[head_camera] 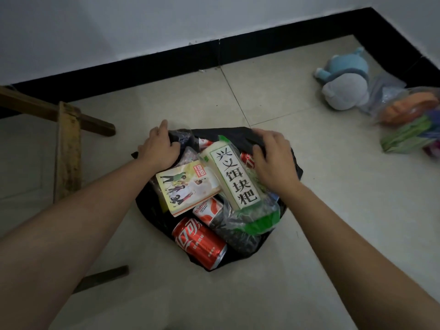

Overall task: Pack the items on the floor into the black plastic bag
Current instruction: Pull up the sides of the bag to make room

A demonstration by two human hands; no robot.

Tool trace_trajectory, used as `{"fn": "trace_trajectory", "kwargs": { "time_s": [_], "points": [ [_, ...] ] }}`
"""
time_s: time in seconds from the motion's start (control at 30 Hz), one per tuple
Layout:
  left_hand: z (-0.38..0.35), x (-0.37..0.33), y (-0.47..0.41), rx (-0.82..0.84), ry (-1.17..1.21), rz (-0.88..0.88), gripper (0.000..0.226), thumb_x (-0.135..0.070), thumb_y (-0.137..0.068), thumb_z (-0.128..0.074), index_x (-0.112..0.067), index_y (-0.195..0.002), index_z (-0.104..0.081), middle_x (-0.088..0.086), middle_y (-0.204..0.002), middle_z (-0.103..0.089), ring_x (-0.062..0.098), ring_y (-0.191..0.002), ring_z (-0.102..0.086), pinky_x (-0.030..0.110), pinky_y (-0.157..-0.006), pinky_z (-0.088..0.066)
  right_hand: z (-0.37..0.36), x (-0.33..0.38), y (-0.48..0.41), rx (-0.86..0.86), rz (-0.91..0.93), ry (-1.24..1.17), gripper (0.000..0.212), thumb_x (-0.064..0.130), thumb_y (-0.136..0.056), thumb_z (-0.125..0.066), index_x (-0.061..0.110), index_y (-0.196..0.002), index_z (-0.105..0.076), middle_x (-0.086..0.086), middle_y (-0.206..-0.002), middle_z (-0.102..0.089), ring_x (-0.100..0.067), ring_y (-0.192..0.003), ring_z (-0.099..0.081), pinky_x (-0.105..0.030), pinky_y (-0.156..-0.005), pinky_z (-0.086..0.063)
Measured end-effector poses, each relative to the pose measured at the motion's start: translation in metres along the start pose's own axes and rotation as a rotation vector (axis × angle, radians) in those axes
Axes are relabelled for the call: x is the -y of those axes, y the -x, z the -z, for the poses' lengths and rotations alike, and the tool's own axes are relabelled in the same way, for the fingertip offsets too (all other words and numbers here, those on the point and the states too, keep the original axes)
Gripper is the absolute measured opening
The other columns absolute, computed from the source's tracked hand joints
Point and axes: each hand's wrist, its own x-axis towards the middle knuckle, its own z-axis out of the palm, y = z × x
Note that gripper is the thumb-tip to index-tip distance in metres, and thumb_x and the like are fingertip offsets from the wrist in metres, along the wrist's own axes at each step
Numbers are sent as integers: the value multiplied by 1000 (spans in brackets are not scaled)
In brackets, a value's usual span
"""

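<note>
Step in hand, as judged: gathering the mouth of the black plastic bag [295, 170], which lies on the floor tiles [333, 198] between both forearms; left hand [160, 148] is closed on the far-left rim, right hand [271, 160] curled over and pinching the far-right rim. Contents sit piled and exposed: booklet [188, 186], red cola can [200, 244] at the near edge, white rice-cake packet [234, 172] on top. Next move likely calls for lifting the rim so the can slides inward; plush toy [342, 84] lies well apart, far right.
</note>
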Motion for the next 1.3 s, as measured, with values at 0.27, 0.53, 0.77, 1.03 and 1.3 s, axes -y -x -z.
{"fn": "trace_trajectory", "kwargs": {
  "time_s": [0.27, 0.53, 0.77, 1.03, 1.3],
  "points": [
    [9, 10, -16, -200, 79, 191, 36, -28, -95, -46, 3, -105, -62, 24, -110, -63, 40, -95, -59, 36, -71, -44, -5, -8, -40, 197, 69, 434, 30, 32, -102, -46, 21, -123, -64, -8, -112, -65, -29, -97, -62, -32, -70, -42],
    [44, -19, -8, -578, 118, -82, 24, -12, -101, -39, -3, -106, -61, 18, -108, -59, 31, -95, -56, 29, -73, -33, 30, 26, -58, -192, -127, 57, 24, 23, -105, -36, 9, -117, -51, -2, -90, -51, -18, -78, -47, -30, -67, -34],
    [56, -48, 10, -746, 188, -310, 26, -18, -104, -33, -5, -111, -55, 13, -111, -52, 12, -79, -44, 24, -64, -30, 42, 19, -46, -407, -243, -229, 27, 25, -105, -34, 9, -120, -49, -2, -97, -57, -16, -84, -51, -20, -66, -29],
    [54, -58, 17, -645, 92, -332, 26, -19, -105, -33, -5, -112, -53, 16, -112, -50, 21, -82, -47, 35, -67, -36, 51, -44, -5, 145, -99, 238, 76, 46, -81, -73, 17, -141, -36, -15, -127, -50, -37, -108, -58, -44, -87, -50],
    [59, -72, 29, -608, 40, -276, 24, -19, -104, -35, -7, -116, -52, 14, -114, -49, 24, -83, -50, 38, -68, -40, 95, -41, -8, 247, -506, -367, 30, 6, -93, -45, 17, -118, -56, -10, -71, -60, -17, -42, -54, -25, -39, -43]
  ]
}}
